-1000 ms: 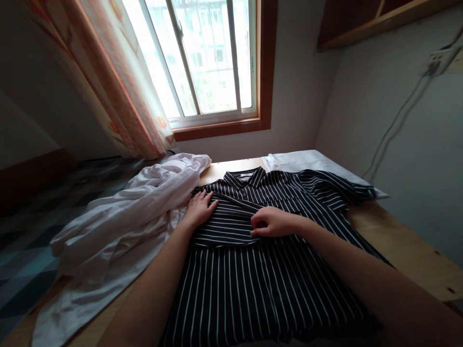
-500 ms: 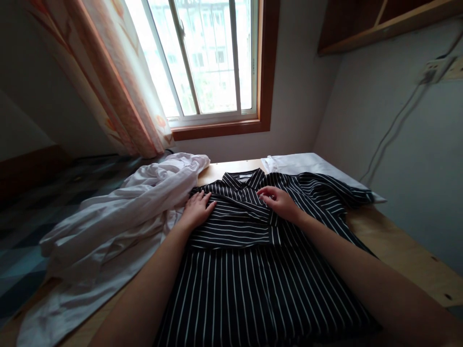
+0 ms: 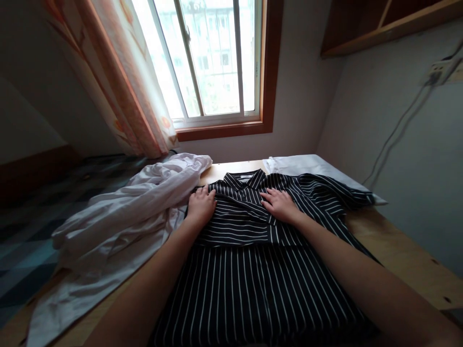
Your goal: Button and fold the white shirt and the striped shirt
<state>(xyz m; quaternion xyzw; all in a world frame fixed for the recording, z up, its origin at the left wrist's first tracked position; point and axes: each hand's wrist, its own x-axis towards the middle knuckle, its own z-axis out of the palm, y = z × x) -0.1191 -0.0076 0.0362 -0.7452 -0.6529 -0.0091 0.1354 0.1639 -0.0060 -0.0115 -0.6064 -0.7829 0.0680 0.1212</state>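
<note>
A black shirt with white stripes [image 3: 249,284] lies spread on a wooden board, its collar [image 3: 245,179] pointing away from me. The sleeve on the left is folded across the chest, with its cuff [image 3: 274,234] near the middle. My left hand [image 3: 202,205] lies on the shirt at its left shoulder edge, fingers stretched forward. On the chest, just below and right of the collar, rests my right hand [image 3: 280,203], palm down with fingers spread. The other sleeve [image 3: 336,190] reaches out to the right.
Rumpled white clothing [image 3: 119,226] is heaped along the left side. A white folded cloth [image 3: 300,164] lies at the back right, partly under the striped sleeve. The wooden board [image 3: 405,250] shows on the right. Beyond stand a window [image 3: 217,62] and a curtain [image 3: 133,91].
My right hand has gone from curled fingers to lying flat with fingers spread on the shirt. My left hand has shifted slightly right. The camera view has turned a little left.
</note>
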